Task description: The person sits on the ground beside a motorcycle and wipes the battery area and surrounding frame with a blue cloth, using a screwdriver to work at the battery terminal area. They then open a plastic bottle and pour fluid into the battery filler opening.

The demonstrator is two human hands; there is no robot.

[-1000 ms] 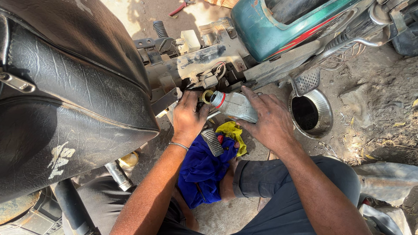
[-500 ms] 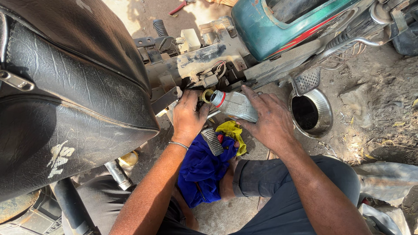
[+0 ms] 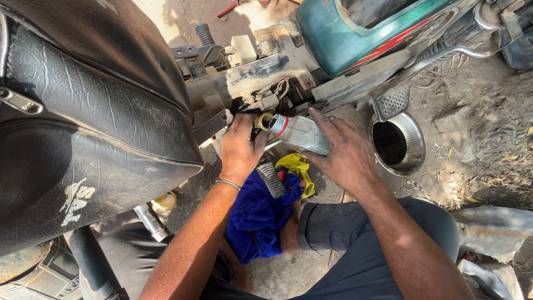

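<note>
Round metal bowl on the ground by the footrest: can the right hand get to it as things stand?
Probably yes, but not freely: the right hand grips the grey plastic bottle. The round metal bowl sits just beside it on open dirt, with only the footrest overhanging its upper edge.

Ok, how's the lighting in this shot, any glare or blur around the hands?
Head view: hard sunlight, bright ground top and right; the black seat shades the engine area. Left hand, right hand and grey bottle look sharp; the metal bowl rim glints; wide-angle curving at edges.
</note>
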